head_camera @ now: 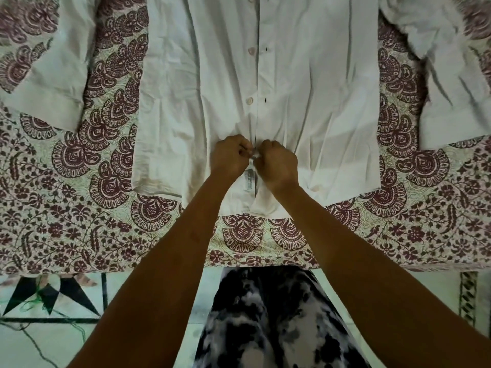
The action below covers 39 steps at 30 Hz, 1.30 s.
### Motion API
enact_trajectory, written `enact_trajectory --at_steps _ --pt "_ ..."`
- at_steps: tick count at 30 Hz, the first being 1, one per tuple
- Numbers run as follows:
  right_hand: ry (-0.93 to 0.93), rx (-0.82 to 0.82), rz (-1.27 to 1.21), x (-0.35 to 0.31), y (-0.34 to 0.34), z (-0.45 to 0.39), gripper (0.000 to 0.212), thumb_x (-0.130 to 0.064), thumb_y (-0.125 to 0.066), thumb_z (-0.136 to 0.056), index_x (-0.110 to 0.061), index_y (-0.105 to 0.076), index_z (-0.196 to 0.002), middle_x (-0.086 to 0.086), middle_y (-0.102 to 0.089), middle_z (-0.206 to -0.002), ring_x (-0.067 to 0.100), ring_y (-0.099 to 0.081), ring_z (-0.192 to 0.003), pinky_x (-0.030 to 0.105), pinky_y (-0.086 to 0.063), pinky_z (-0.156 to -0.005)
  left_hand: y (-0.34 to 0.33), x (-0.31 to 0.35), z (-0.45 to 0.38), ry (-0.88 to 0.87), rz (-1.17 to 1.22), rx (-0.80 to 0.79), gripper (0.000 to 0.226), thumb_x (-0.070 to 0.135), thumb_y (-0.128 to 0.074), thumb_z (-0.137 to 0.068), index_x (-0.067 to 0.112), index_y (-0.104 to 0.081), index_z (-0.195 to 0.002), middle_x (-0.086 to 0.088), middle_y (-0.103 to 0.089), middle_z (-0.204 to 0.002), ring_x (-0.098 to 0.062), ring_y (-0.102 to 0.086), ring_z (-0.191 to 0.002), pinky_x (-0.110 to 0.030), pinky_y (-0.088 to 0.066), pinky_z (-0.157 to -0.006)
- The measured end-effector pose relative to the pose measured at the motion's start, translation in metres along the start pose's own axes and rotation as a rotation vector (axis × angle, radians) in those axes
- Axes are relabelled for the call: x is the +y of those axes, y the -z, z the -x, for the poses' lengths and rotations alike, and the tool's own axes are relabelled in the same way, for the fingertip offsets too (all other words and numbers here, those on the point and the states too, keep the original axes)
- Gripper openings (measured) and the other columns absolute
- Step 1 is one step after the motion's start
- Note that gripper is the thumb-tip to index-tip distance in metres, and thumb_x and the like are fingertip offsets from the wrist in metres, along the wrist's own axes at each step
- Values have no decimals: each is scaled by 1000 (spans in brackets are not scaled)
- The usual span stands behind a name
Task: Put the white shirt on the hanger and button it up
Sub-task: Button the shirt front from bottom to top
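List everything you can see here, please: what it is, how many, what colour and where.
white cotton button-up shirt: one, white, spread flat on the cloth, hem nearest the person
small round shirt buttons: at least three visible, pale, along the open front edges
printed bedcloth: one, cream with maroon paisley, under the shirt
tiled floor: pale with black triangles, below the cloth
black-and-white patterned garment: one, on the person, bottom centre
left hand: pinching the shirt front
right hand: pinching the shirt front

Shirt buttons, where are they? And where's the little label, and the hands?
button (250, 100): head view, on its round face.
label (249, 180): head view, middle of the grey tag.
left hand (230, 157): head view, on the knuckles.
right hand (277, 162): head view, back of the hand.
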State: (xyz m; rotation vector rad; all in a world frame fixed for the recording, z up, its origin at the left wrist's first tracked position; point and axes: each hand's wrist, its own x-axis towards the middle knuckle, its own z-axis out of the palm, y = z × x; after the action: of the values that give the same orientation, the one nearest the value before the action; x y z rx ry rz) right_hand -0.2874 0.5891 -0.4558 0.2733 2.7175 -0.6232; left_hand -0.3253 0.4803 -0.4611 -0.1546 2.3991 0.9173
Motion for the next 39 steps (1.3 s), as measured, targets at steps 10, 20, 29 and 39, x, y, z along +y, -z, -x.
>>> enact_trajectory --at_steps 10,20,29,39 --pt "-42 113 -290 6 -16 12 33 -22 -68 -73 1 -56 -94 17 -57 -95 32 -56 -84 38 -48 -63 -9 -3 9 59 133 94 30 2 -52 -77 30 -58 -66 14 -63 -68 -10 -65 -73 -27 -54 -75" --pt "-174 182 -385 6 -2 0 17 -20 -64 -81 -4 -63 -85 10 -65 -76 24 -59 -71 23 -32 -58 -4 1 9 89 206 109 11 9 -64 -78 19 -66 -76 9 -66 -72 -14 -67 -76 -33 -55 -79" --pt "-498 7 -1162 21 1 15 18 -5 -53 -77 -20 -61 -73 2 -60 -69 14 -53 -65 29 -44 -66 -12 23 24 -20 205 134 7 14 -64 -81 15 -69 -86 1 -72 -84 -8 -61 -73 -25 -51 -73" --pt "-490 65 -1194 18 -3 19 26 10 -49 -84 1 -66 -103 11 -66 -97 20 -62 -86 39 -49 -90 -11 25 19 24 240 111 9 8 -63 -82 11 -71 -86 -2 -73 -86 -15 -65 -82 -26 -52 -76"
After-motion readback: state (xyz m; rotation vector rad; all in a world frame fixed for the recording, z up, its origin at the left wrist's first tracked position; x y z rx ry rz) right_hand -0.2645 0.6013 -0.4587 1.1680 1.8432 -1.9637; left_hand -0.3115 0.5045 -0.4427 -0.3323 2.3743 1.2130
